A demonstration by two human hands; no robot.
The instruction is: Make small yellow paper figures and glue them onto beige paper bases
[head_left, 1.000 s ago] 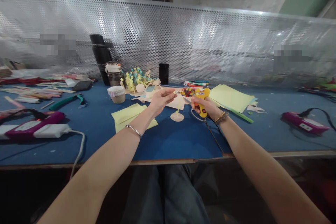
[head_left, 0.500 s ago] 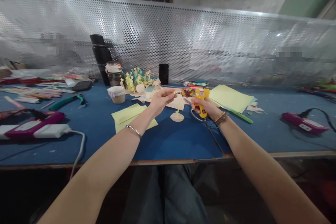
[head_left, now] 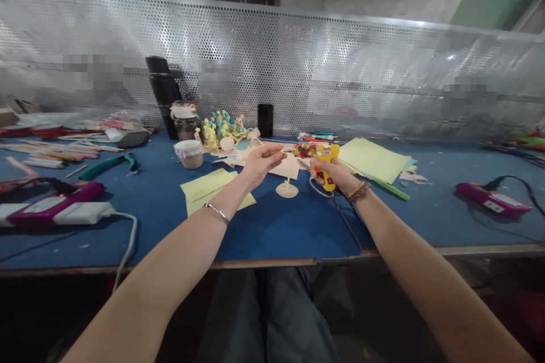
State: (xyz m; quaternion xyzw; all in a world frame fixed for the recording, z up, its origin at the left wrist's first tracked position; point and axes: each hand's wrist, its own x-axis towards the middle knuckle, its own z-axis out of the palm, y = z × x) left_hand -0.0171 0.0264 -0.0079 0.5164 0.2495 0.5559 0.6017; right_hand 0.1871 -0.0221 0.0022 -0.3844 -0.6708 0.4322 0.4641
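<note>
My right hand (head_left: 339,175) grips the handle of a yellow hot glue gun (head_left: 329,152), its nozzle pointing left. Close to the nozzle, the fingertips of my left hand (head_left: 260,163) are pinched together; what they hold is too small to make out, though a bit of pale yellow shows there. Below and between the hands stands a round beige disc (head_left: 286,190) with a thin yellow stem (head_left: 288,174) rising from it. Scissors (head_left: 320,190) lie under the glue gun, partly hidden by my right hand. Folded yellow paper (head_left: 204,187) rests beneath my left forearm.
Small yellow and blue paper flowers (head_left: 221,127) are bunched at the back, beside a jar (head_left: 185,122) and a tub (head_left: 189,154). Yellow sheets (head_left: 372,160) and a green cutter (head_left: 389,188) lie right. Green pliers (head_left: 102,166) and purple power strips (head_left: 55,204) (head_left: 493,199) flank the work.
</note>
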